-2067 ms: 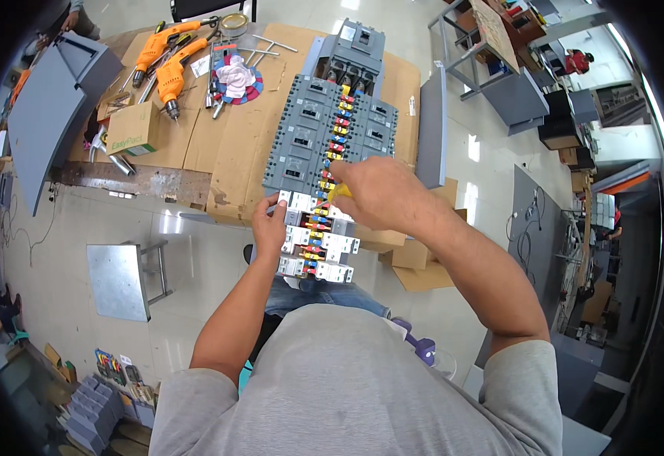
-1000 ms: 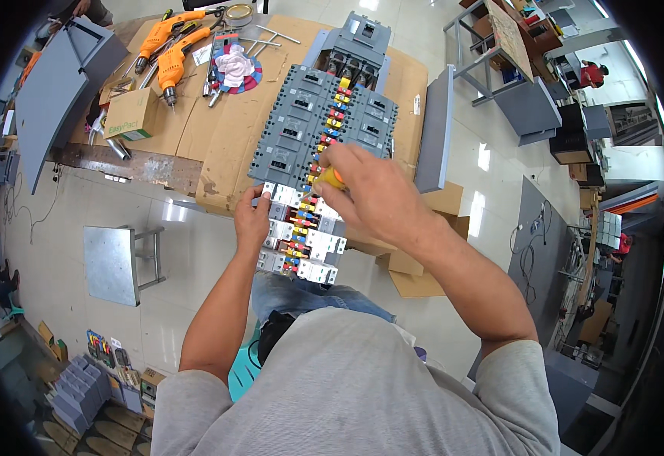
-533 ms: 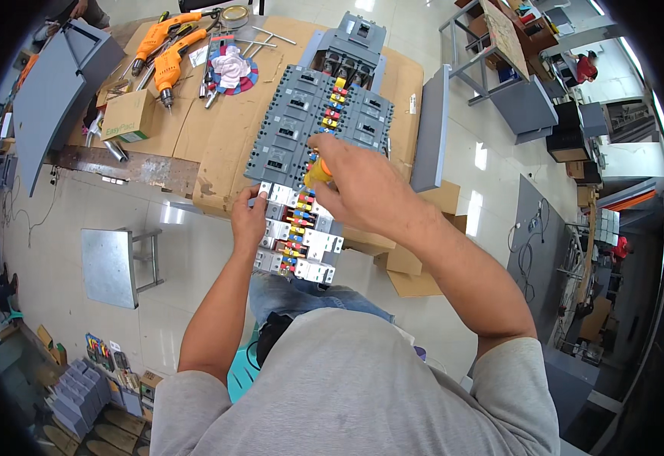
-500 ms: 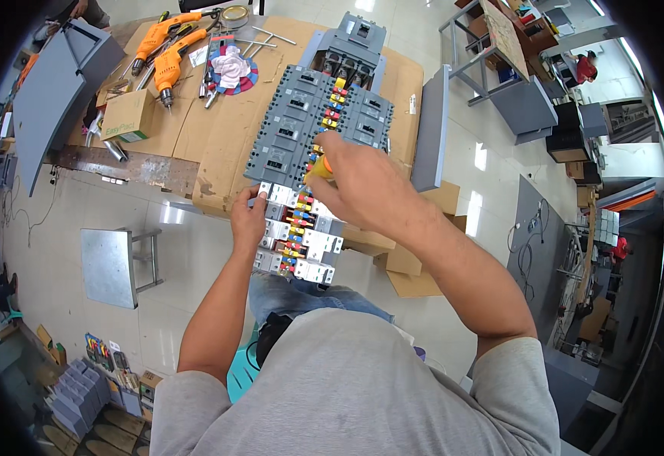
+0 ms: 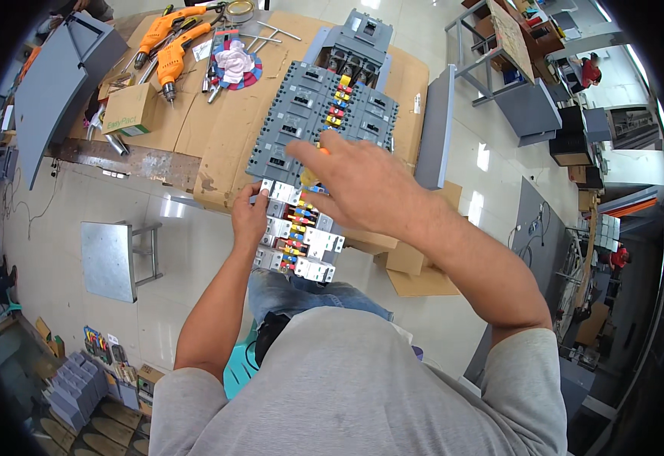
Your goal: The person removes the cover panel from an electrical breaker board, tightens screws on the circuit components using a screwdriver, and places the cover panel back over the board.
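A long panel of circuit breakers lies before me, its far part on the table and its near end over my lap. Grey moulded-case breakers (image 5: 286, 126) fill the far part; white miniature circuit breakers (image 5: 322, 244) line the near part. Between the rows run busbars (image 5: 295, 228) with red, yellow and blue sleeves. My left hand (image 5: 249, 216) grips the outer end of the nearest-to-grey white circuit breaker (image 5: 281, 191), thumb on top. Over the middle, my right hand (image 5: 370, 181) is closed round a screwdriver (image 5: 309, 178) with a yellow-orange handle. Its tip is hidden.
Cardboard (image 5: 222, 156) covers the table. At the back left lie two orange power drills (image 5: 171, 62), a cloth (image 5: 235, 62), metal rods and a small carton (image 5: 129, 110). A grey metal panel (image 5: 434, 125) stands along the right edge. A metal stool (image 5: 108, 261) stands left on the floor.
My right hand has turned on the screwdriver, its index finger now reaching further left and the handle tilted differently. My left hand stays on the white circuit breaker.
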`<state>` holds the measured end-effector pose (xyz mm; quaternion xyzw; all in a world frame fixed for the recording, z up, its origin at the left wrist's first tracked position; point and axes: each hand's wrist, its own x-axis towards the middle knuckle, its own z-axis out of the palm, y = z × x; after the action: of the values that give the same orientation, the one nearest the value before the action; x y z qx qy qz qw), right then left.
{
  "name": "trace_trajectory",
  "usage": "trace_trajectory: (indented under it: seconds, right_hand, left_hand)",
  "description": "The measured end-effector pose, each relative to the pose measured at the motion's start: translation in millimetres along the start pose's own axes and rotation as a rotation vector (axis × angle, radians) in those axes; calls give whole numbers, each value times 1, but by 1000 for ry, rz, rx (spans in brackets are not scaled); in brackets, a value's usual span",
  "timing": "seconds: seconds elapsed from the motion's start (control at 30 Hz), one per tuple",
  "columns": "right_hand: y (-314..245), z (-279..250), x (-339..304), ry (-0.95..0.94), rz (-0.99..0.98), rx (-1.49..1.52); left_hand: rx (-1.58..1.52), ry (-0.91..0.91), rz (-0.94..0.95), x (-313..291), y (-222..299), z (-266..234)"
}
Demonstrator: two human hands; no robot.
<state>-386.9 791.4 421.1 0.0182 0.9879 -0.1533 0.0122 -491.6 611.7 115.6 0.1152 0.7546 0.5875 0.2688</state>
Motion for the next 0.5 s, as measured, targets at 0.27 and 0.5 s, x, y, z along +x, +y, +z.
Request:
trace_trajectory:
  seconds: [0.27,0.5]
  right_hand:
    - [9,10,13,-134,148,60]
    - [2,6,9,42,83,172]
  left_hand:
    - [75,22,25,1,-5,-3]
    - [30,-3,11,-2,3,-1]
